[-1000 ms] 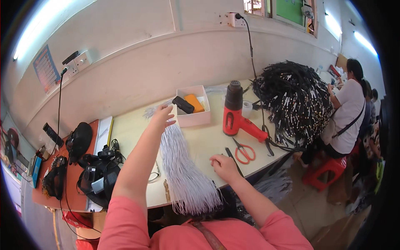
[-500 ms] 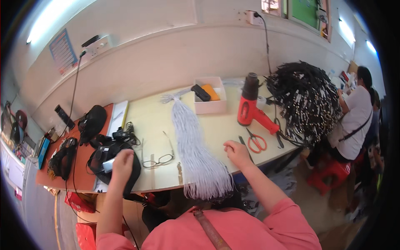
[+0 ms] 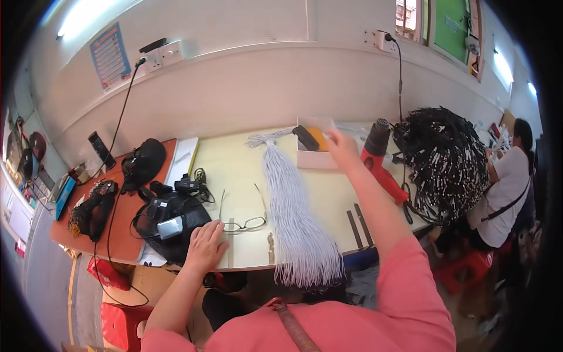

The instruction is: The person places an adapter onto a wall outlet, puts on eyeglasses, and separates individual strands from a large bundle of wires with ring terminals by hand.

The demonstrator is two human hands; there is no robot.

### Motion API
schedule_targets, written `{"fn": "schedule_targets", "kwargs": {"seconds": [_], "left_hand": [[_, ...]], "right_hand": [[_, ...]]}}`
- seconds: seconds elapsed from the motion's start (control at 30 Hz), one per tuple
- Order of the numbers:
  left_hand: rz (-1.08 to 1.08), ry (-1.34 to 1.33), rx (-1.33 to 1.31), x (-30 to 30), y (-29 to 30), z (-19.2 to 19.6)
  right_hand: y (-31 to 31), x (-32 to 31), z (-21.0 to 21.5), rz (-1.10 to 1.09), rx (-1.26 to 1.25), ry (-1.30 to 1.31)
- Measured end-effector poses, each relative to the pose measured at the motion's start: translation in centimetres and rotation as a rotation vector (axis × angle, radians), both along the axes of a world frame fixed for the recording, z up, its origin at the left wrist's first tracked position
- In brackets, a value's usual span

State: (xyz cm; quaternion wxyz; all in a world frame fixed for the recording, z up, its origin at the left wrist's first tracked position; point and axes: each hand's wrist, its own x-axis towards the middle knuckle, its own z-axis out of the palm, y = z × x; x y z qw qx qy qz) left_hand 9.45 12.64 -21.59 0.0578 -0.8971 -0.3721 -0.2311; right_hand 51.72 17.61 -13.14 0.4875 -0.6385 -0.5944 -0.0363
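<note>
My left hand [image 3: 206, 246] lies open and flat at the table's near edge, fingertips beside a pair of eyeglasses [image 3: 255, 222]. My right hand [image 3: 343, 148] reaches over the right side of a white open box [image 3: 316, 159], its fingers drawn together; whatever they hold is too small to make out. Inside the box are a black object [image 3: 305, 138] and a yellow-orange item [image 3: 319, 138]. A long bundle of pale grey-white cords [image 3: 290, 205], gathered at its far end, lies between my arms and hangs over the near edge.
Right of my forearm lies a red heat gun [image 3: 384, 176], beside a big heap of black cords [image 3: 443, 164] with metallic tips. Two dark strips [image 3: 358, 226] lie near the front edge. Black caps [image 3: 143, 164] and a silver device [image 3: 170, 227] are at left. A co-worker [image 3: 504, 188] sits at far right.
My left hand has come down from beside the silver device onto the table edge. My right hand has moved forward to the white box, its forearm now covering the orange-handled scissors' place. The view has shifted.
</note>
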Motion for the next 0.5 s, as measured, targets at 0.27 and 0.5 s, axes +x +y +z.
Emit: {"fn": "schedule_targets", "kwargs": {"seconds": [0.27, 0.5], "left_hand": [[-0.007, -0.062, 0.036, 0.3, 0.4, -0.2], [0.002, -0.099, 0.005, 0.4, 0.5, 0.1]], "right_hand": [[11.8, 2.6, -4.5, -0.133, -0.304, -0.181], [15.8, 4.7, -7.5, -0.148, -0.532, -0.06]]}}
